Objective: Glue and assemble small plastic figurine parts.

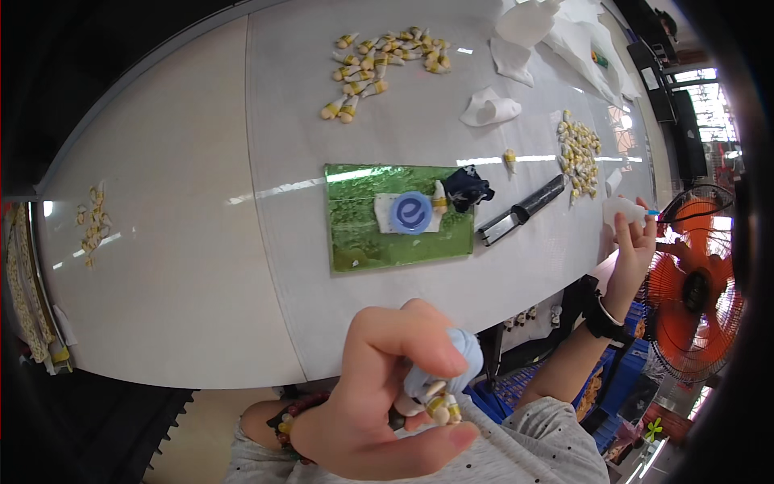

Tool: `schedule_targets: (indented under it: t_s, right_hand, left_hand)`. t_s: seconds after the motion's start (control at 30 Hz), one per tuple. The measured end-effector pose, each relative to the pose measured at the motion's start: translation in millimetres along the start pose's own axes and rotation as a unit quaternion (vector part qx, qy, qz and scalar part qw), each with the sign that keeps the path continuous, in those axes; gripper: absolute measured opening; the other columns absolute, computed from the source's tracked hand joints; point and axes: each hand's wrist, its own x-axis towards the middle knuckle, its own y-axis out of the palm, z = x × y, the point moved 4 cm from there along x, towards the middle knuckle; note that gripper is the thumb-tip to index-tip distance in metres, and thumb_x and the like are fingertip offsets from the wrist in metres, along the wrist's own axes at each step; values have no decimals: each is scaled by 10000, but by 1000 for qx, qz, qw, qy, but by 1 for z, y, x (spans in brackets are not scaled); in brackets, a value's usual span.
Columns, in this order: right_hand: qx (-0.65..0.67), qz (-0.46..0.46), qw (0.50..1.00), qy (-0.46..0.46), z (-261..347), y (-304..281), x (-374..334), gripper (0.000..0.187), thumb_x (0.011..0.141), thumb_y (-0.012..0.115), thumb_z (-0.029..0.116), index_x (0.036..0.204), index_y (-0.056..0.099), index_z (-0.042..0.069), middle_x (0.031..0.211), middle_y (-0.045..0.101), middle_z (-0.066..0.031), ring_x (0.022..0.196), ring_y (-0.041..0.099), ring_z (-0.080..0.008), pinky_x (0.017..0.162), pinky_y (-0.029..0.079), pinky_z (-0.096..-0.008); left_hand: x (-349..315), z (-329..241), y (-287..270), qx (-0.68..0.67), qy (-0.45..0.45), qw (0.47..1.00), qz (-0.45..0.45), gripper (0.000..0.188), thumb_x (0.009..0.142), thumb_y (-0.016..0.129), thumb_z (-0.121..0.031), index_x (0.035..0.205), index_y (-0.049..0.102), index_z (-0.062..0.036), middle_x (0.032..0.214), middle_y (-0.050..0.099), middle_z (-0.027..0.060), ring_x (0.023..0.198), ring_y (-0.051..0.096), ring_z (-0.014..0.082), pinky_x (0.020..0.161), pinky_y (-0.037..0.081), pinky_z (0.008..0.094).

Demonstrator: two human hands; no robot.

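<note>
Close in front of me, my left hand [387, 395] is closed around a small figurine [463, 355] with a light-blue top and cream-and-yellow parts. Fingers hide much of the figurine. Over at the table's right edge, my right hand [633, 250] grips a small white squeeze bottle [625, 213] with a blue tip. A green slab [395, 254] lies mid-table, bearing a round blue dish [412, 213] on a white cloth or paper pad. Beside the dish is a small white-and-yellow piece [439, 198], and a dark blue crumpled lump [468, 189] touches the slab's corner.
A black cutter-like tool [522, 211] lies right of the slab. Small white-and-yellow pieces form groups at the back [387, 56], right [578, 153] and far left [95, 222]. Crumpled white tissue [490, 107] lies toward the back right. An orange fan [695, 286] stands beside my right arm.
</note>
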Motion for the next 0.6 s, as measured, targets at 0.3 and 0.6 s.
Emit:
schedule_targets:
  t_s: [0.3,0.6]
  right_hand:
    - [-349,124,843,-390,116,76,-63,443,663,585,-51,1096,505,-2,1062,521,-110,872,495,-219,729,402,-298]
    - [-434,264,731,-455,125,116,-65,312,651,574,67,960,545,46,902,532,-33,758,514,-183,621,412,-292]
  left_hand:
    - [5,3,7,-19,0,1000,-20,466,721,609,26,1060,298,-52,815,387,60,613,372,93,516,304,207]
    - [4,3,9,-24,-8,999,45,468,715,593,45,1065,300,-55,821,385,55,626,375,98,549,309,213]
